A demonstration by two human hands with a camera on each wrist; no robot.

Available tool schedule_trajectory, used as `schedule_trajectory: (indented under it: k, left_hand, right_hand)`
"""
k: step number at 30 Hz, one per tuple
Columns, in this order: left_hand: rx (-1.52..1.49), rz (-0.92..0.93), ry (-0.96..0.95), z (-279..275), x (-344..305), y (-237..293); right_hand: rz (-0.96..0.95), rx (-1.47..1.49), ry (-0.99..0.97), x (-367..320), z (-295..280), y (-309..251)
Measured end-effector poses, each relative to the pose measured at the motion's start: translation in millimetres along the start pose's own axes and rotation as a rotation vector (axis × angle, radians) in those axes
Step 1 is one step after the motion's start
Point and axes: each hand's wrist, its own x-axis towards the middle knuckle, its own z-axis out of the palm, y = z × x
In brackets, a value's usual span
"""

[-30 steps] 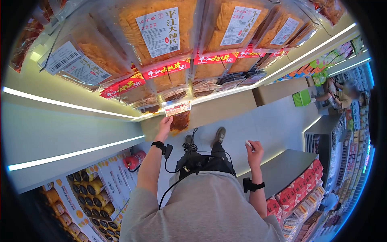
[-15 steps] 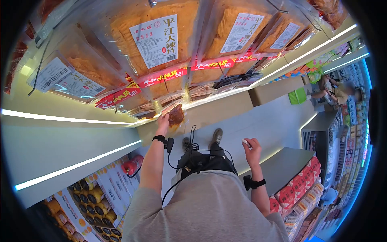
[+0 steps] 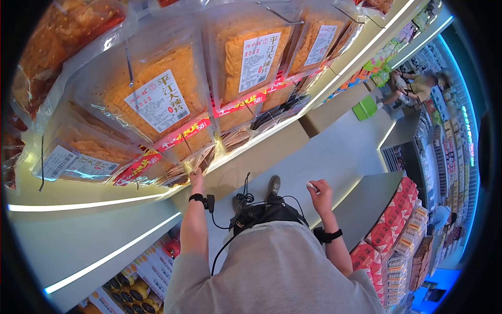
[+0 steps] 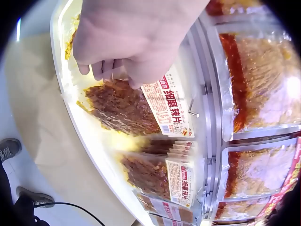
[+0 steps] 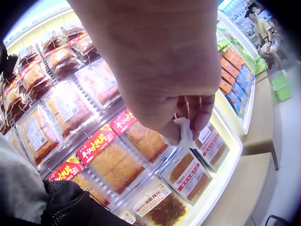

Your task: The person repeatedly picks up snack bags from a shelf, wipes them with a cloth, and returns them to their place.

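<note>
In the left wrist view, my left hand (image 4: 131,37) pinches the clear edge of a packet of dark red-brown slices (image 4: 122,106). The packet's white label (image 4: 167,103) lies beside a metal hook tip (image 4: 194,114). The head view has this left hand (image 3: 196,180) at the lowest shelf row, with the packet hard to make out there. A small crumpled white piece, like tissue (image 5: 185,132), is pinched between the thumb and fingers of my right hand (image 5: 188,101), held in front of the shelves. The head view shows the right hand (image 3: 320,194) raised away from the rack.
Large packets of orange slices (image 3: 157,99) hang on hooks above the left hand. Similar dark packets (image 4: 150,176) hang beside the held one. A grey-topped counter (image 3: 361,201) with red packages stands at right. Farther off are a green basket (image 3: 365,108) and seated people.
The left hand has carried the packet from in front of the shelf edge in to the lowest row. The head view has turned, shifting the shelves. The right hand still pinches the white piece.
</note>
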Motion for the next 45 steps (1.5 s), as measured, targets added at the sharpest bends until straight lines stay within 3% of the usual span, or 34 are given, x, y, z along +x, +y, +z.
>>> schedule_trajectory:
  k: [5, 6, 10, 13, 17, 19, 20, 22, 25, 29, 34, 39, 41, 45]
  left_hand:
    - [0.028, 0.057, -0.057, -17, -33, 24]
    - [0.056, 0.163, -0.046, -13, 0, -10]
    - [0.153, 0.13, -0.116, -27, -21, 22]
    - [0.162, 0.217, 0.074, -18, -30, 21]
    - [0.349, 0.155, 0.15, -21, -22, 8]
    - [0.401, 0.058, -0.133, -28, -36, 16]
    - [0.409, 0.062, -0.129, -31, -45, 19]
    - [0.254, -0.011, -0.446, -39, -68, 23]
    - [0.166, -0.114, -0.435, -35, -115, 31]
    - [0.421, -0.19, -0.544, -41, -129, -3]
    - [0.491, -0.289, -0.417, -41, -160, -37]
    - [0.584, -0.419, -0.344, 11, -198, -38]
    - [0.713, -0.385, -0.457, 50, -207, -22]
    - [0.701, 0.009, -0.501, 158, -207, 22]
  right_hand:
    - [0.032, 0.044, 0.002, 5, 5, 3]
    - [0.031, 0.06, -0.014, 8, 6, 4]
    - [0.034, 0.096, -0.033, 11, 14, 9]
    - [0.04, 0.146, -0.036, 14, 16, 16]
    - [0.057, 0.147, -0.017, 15, 11, 25]
    - [0.049, 0.15, -0.009, 15, 7, 32]
    - [0.061, 0.155, -0.003, 16, 6, 37]
    - [0.083, 0.171, 0.006, 15, 5, 44]
    - [0.109, 0.174, 0.018, 17, -3, 54]
    - [0.138, 0.194, 0.008, 18, -12, 77]
    - [0.132, 0.199, -0.07, 40, -22, 131]
    - [0.187, 0.259, -0.088, 69, -55, 208]
    - [0.205, 0.25, -0.073, 79, -71, 249]
    - [0.262, 0.223, -0.103, 100, -113, 314]
